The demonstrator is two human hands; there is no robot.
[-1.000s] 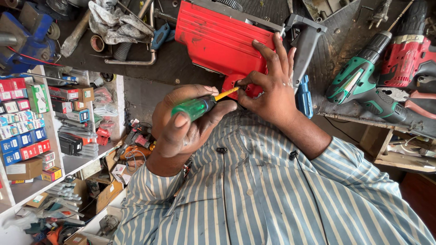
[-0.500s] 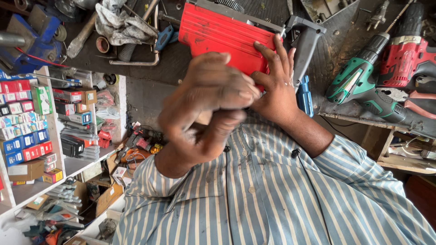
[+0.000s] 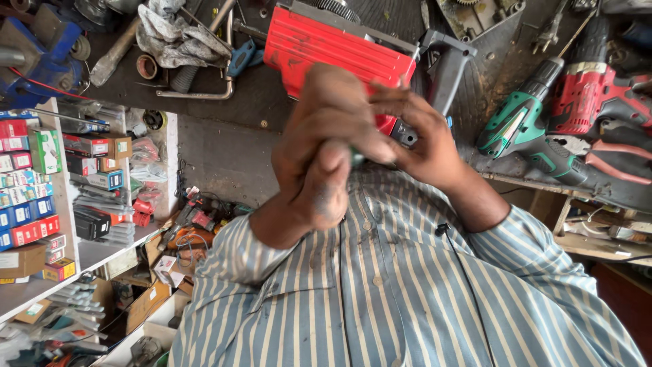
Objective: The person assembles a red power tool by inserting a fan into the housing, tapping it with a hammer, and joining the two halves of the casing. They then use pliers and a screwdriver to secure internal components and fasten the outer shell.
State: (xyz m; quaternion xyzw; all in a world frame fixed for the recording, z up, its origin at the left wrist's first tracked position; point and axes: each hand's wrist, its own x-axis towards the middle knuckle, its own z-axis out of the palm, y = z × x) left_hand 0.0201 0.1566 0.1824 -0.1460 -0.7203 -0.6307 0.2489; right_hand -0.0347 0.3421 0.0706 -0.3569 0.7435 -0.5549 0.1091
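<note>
Dark, stained workbench [image 3: 224, 102] across the top of the head view. On it: red power tool body [image 3: 326, 47] with grey handle [image 3: 445, 64], crumpled grey rag [image 3: 180, 34] beside a bent metal bar [image 3: 204, 92], blue-handled tool [image 3: 239, 58] just next to the rag, blue vise [image 3: 37, 58] at the bench's far end, green cordless drill [image 3: 523, 132] touching a red cordless drill [image 3: 587, 95], red-handled pliers [image 3: 618, 160] just beside them. White shelves [image 3: 75, 258] at the side carry small coloured boxes [image 3: 30, 177] in rows, some packets [image 3: 146, 170] further along
</note>
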